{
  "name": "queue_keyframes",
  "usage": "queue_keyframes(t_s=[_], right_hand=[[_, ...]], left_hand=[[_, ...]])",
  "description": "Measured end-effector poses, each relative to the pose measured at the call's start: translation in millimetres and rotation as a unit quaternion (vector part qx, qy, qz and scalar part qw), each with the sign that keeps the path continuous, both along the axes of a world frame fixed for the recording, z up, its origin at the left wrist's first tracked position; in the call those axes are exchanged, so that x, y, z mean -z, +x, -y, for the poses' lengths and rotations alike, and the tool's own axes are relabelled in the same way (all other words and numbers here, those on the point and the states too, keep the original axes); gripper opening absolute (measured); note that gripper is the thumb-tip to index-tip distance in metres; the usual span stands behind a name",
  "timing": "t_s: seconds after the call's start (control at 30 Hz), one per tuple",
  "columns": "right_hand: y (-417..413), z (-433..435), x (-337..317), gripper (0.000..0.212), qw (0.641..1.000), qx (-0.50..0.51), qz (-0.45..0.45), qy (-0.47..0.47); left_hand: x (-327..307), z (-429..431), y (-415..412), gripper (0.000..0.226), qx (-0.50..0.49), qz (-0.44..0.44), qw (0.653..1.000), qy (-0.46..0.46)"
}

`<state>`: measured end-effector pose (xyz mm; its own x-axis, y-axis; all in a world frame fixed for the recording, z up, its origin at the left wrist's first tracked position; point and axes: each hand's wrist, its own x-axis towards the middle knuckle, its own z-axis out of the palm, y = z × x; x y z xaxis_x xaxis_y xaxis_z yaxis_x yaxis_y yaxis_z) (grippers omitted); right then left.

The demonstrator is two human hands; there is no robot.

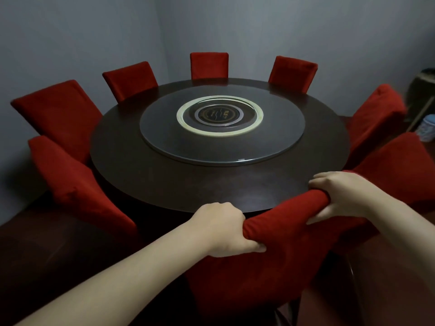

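A chair with a red fabric cover point(270, 255) stands right in front of me, its backrest against the near edge of a round dark wooden table point(146, 175). My left hand point(223, 229) grips the left end of the backrest's top edge, fingers curled over the cloth. My right hand point(341, 194) grips the right end of the same edge, thumb underneath. Both arms reach forward from the bottom of the view.
A glass turntable point(164, 128) with a pale ring lies on the table's middle. Several red-covered chairs point(63, 114) ring the table, tucked close. Grey walls stand behind. At the far right are a dim stand and a small patterned bin point(427, 128).
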<state>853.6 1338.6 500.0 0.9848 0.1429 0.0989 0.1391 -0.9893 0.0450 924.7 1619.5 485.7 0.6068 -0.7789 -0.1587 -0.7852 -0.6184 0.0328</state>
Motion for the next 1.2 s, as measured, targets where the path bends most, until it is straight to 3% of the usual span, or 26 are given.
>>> queue_keyframes(t_s=[0.2, 0.5, 0.7, 0.83, 1.2], right_hand=[[37, 44, -4, 0.075, 0.999, -0.049, -0.015, 0.015], [47, 64, 11, 0.076, 0.993, -0.1, 0.051, 0.027], [21, 59, 14, 0.071, 0.994, -0.089, 0.025, 0.06], [-21, 53, 30, 0.072, 0.993, -0.088, 0.064, 0.035], [-73, 22, 68, 0.072, 0.986, -0.08, 0.143, 0.017]], left_hand=[[1, 39, 13, 0.069, -0.017, 0.012, 1.0, -0.011], [-1, 43, 6, 0.073, -0.075, 0.054, 0.996, -0.013], [9, 44, -41, 0.07, -0.11, 0.192, 0.975, -0.027], [23, 36, -87, 0.063, -0.082, 0.261, 0.961, -0.048], [42, 2, -120, 0.054, -0.028, 0.309, 0.948, -0.066]])
